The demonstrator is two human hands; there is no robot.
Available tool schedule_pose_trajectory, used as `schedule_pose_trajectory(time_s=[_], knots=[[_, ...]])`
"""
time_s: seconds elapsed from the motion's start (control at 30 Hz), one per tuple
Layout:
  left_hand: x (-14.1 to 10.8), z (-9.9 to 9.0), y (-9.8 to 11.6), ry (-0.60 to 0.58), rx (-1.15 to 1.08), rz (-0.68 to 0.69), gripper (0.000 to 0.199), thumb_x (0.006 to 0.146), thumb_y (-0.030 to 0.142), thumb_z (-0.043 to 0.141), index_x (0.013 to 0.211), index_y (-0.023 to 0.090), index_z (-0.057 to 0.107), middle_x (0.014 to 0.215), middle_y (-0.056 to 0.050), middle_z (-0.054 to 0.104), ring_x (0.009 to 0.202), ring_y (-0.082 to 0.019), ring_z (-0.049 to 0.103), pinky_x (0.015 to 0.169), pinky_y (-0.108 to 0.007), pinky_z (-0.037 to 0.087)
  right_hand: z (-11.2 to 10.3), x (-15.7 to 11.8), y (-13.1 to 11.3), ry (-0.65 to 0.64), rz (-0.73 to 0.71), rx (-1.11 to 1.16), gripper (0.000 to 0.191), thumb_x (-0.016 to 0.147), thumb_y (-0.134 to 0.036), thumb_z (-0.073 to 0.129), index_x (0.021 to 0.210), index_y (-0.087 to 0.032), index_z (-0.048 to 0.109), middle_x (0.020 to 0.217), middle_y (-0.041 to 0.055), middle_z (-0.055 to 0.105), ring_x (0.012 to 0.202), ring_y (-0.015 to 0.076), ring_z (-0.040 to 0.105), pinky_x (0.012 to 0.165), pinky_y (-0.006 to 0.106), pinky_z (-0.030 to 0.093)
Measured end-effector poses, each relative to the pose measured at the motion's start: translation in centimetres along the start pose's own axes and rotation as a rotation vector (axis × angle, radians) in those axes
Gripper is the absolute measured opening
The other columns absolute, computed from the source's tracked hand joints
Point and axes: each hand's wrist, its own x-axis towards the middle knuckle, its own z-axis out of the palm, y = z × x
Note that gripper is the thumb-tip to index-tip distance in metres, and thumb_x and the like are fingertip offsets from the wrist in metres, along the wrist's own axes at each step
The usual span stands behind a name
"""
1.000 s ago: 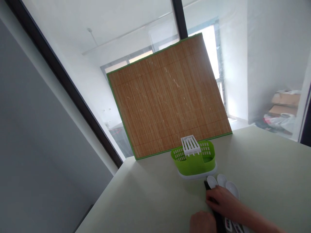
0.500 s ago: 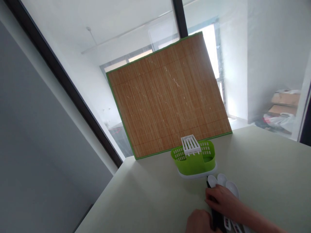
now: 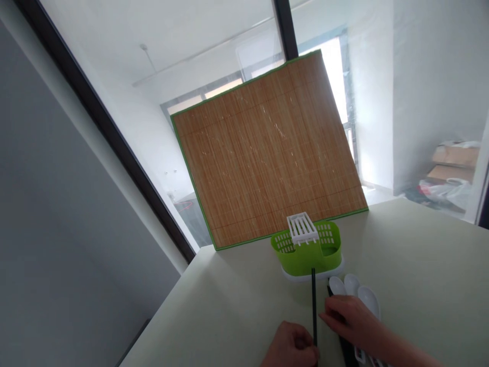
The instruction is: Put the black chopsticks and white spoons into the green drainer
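Observation:
My left hand (image 3: 292,346) grips a pair of thin black chopsticks (image 3: 314,306) near their lower ends. They point away from me, their tips in front of the basket's base. To the right, my right hand (image 3: 349,318) is closed over more black chopsticks (image 3: 346,349), its fingers partly hiding them. White spoons (image 3: 369,300) lie beside and beneath that hand, bowls facing the basket. Beyond the hands stands a green basket (image 3: 305,260) with cut-out walls and a white base. A white slotted piece (image 3: 303,228) sits across its upper middle.
A brown bamboo mat (image 3: 267,153) with green edging leans against the glass behind the basket. The pale table (image 3: 237,295) extends to both sides. Beyond the glass, cardboard boxes (image 3: 453,155) and a plastic bag (image 3: 453,191) are at the right.
My left hand has moved left, drawing a pair of chopsticks away from the pile beside the spoons. My right hand has stayed nearly in place over the remaining ones.

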Motion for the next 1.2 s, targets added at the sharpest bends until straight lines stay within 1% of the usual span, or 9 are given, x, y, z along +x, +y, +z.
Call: schedule_pose_trajectory(time_s=[0.1, 0.17, 0.23, 0.37, 0.47, 0.7, 0.9, 1.1, 1.2], knots=[[0.2, -0.1, -0.1, 0.063, -0.006, 0.171, 0.004, 0.066, 0.018, 0.059, 0.068, 0.014, 0.058, 0.052, 0.005, 0.051, 0.049, -0.008, 0.049, 0.045, -0.018, 0.032, 0.2, -0.4, -0.9, -0.049, 0.007, 0.078, 0.020, 0.089, -0.038, 0.049, 0.082, -0.022, 0.059, 0.059, -0.0044, 0.055, 0.056, 0.0122, 0.051, 0.056, 0.025, 0.031], [0.0, -0.1, 0.6, 0.132, 0.023, 0.283, 0.006, 0.068, 0.020, 0.057, 0.067, 0.014, 0.059, 0.053, 0.004, 0.053, 0.049, -0.008, 0.049, 0.045, -0.018, 0.032, 0.3, -0.6, -1.5, -0.089, 0.007, 0.137, 0.020, 0.089, -0.041, 0.050, 0.096, -0.024, 0.059, 0.059, -0.0056, 0.055, 0.056, 0.0122, 0.052, 0.055, 0.024, 0.031], [-0.2, 0.2, 1.4, 0.206, 0.082, 0.387, 0.007, 0.069, 0.020, 0.056, 0.069, 0.015, 0.061, 0.054, 0.003, 0.055, 0.050, -0.008, 0.049, 0.046, -0.018, 0.033, 0.4, -0.7, -1.9, -0.091, 0.008, 0.182, 0.024, 0.089, -0.045, 0.050, 0.096, -0.023, 0.056, 0.060, -0.0053, 0.055, 0.056, 0.0126, 0.052, 0.053, 0.024, 0.031], [-0.1, 1.7, 2.5, 0.386, 0.212, 0.583, 0.008, 0.069, 0.015, 0.053, 0.069, 0.016, 0.061, 0.055, 0.002, 0.057, 0.050, -0.009, 0.047, 0.048, -0.019, 0.033, 0.6, -0.6, -1.9, 0.016, 0.003, 0.235, 0.024, 0.093, -0.043, 0.043, 0.096, -0.022, 0.053, 0.073, -0.0009, 0.063, 0.066, 0.0150, 0.058, 0.060, 0.025, 0.037], [0.3, 2.7, 2.7, 0.437, 0.214, 0.674, 0.008, 0.072, 0.016, 0.052, 0.068, 0.016, 0.059, 0.054, 0.002, 0.055, 0.047, -0.009, 0.045, 0.046, -0.019, 0.032, 0.3, -0.5, -1.8, 0.072, -0.027, 0.241, 0.023, 0.097, -0.037, 0.036, 0.098, -0.021, 0.052, 0.085, 0.0028, 0.066, 0.077, 0.0172, 0.061, 0.068, 0.027, 0.041], [0.7, 2.0, 2.4, 0.360, -0.001, 0.636, 0.017, 0.080, 0.027, 0.056, 0.067, 0.016, 0.061, 0.058, 0.000, 0.057, 0.054, -0.010, 0.049, 0.049, -0.017, 0.037, -0.5, 0.1, -2.2, 0.073, -0.097, 0.082, 0.025, 0.099, -0.036, 0.032, 0.092, -0.021, 0.050, 0.084, 0.0036, 0.064, 0.077, 0.0183, 0.059, 0.069, 0.030, 0.041], [1.3, 1.7, 1.5, 0.269, -0.154, 0.573, 0.012, 0.076, 0.025, 0.059, 0.072, 0.015, 0.066, 0.062, -0.001, 0.060, 0.058, -0.012, 0.056, 0.052, -0.018, 0.043, -0.3, 0.4, -2.3, 0.042, -0.130, 0.040, 0.026, 0.100, -0.036, 0.032, 0.091, -0.021, 0.051, 0.083, 0.0031, 0.062, 0.075, 0.0178, 0.059, 0.068, 0.029, 0.041], [2.9, 1.8, 0.3, 0.129, -0.178, 0.528, 0.020, 0.074, 0.035, 0.062, 0.073, 0.016, 0.065, 0.059, 0.000, 0.060, 0.051, -0.011, 0.056, 0.049, -0.018, 0.045, -0.6, 0.5, -2.5, 0.059, -0.118, -0.059, 0.024, 0.098, -0.034, 0.037, 0.085, -0.021, 0.052, 0.081, 0.0014, 0.062, 0.071, 0.0164, 0.058, 0.063, 0.027, 0.040], [3.7, 1.0, -0.5, 0.156, -0.095, 0.525, 0.031, 0.073, 0.049, 0.063, 0.075, 0.018, 0.067, 0.056, 0.000, 0.061, 0.050, -0.011, 0.056, 0.046, -0.017, 0.044, -0.7, 0.9, -2.7, 0.052, -0.157, -0.121, 0.016, 0.092, -0.035, 0.048, 0.084, -0.021, 0.053, 0.082, 0.0003, 0.064, 0.070, 0.0160, 0.060, 0.058, 0.025, 0.039]])
